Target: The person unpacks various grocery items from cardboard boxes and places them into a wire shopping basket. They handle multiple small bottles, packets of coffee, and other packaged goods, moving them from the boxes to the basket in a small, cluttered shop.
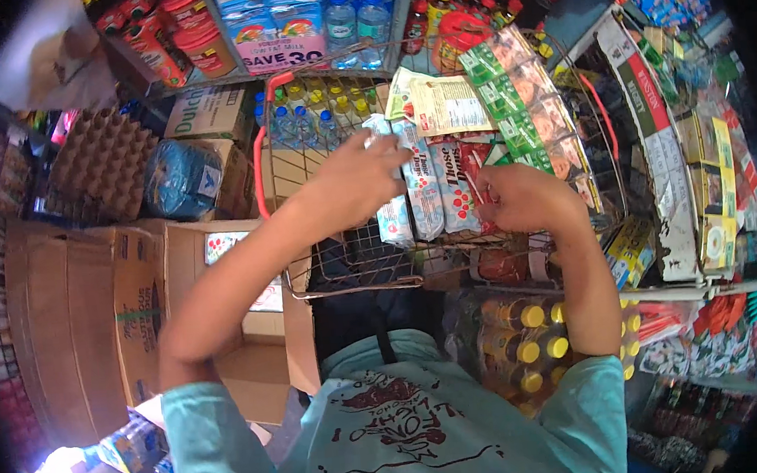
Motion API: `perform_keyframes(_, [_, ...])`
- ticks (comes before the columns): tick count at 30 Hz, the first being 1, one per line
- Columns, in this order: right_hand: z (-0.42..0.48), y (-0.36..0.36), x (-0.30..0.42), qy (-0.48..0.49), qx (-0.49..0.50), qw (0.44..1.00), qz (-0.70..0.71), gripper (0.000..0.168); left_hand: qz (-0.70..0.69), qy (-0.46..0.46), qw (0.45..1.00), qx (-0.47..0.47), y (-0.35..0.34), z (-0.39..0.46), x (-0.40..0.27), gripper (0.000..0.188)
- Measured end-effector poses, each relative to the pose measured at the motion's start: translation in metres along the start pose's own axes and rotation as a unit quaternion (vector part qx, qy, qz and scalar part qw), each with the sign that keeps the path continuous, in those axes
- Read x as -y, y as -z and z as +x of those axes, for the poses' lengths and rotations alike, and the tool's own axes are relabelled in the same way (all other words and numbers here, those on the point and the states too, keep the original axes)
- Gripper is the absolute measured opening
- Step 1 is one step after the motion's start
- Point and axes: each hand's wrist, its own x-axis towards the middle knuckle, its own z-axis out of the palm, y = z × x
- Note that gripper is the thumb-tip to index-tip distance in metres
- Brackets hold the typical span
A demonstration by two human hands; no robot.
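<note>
My left hand (364, 177) is over the wire basket (329, 287), fingers apart at the pale blue "Those Days" pack (394, 218) on the left. Beside it stand a second such pack (422, 186) and a third (456, 193). My right hand (522, 198) is curled at the edge of a red packet (475, 155); whether the fingers grip it is hidden. Behind the packs lie a cream-coloured pouch (451, 105) and a long strip of green-and-brown sachets (518, 109), which leans over the basket's right part.
An open cardboard box (264, 392) is at my left, below an egg tray stack (102, 161). Shrink-wrapped yellow-capped bottles (527, 351) stand at my right. Milk cartons (275, 24) and water bottles (355, 25) fill the shelf behind. A white-edged rack (660, 167) borders the basket's right.
</note>
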Motion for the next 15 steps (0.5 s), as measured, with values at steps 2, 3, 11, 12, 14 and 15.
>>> perform_keyframes(2, [0.000,0.002,0.003,-0.007,0.007,1.000,-0.004,0.031,0.110,-0.090,0.982,0.128,-0.034,0.015,0.010,0.017])
perform_keyframes(3, [0.001,0.003,0.004,-0.010,0.011,1.000,-0.006,0.032,0.124,-0.113,0.977,0.133,-0.044,0.021,0.013,0.017])
perform_keyframes(11, [0.002,-0.005,0.004,-0.003,0.012,1.000,0.007,0.031,0.201,-0.180,0.961,0.061,-0.111,0.012,0.021,0.019])
perform_keyframes(12, [0.000,-0.003,0.010,-0.004,0.013,1.000,0.010,0.030,0.215,-0.194,0.956,0.040,-0.118,0.011,0.021,0.018])
perform_keyframes(14, [0.000,-0.002,0.015,-0.012,0.016,1.000,0.017,0.030,0.226,-0.218,0.944,0.104,-0.087,0.019,0.022,0.024])
perform_keyframes(15, [0.001,-0.001,0.016,-0.007,0.018,0.999,0.026,0.031,0.190,-0.201,0.950,0.143,-0.080,0.019,0.026,0.029])
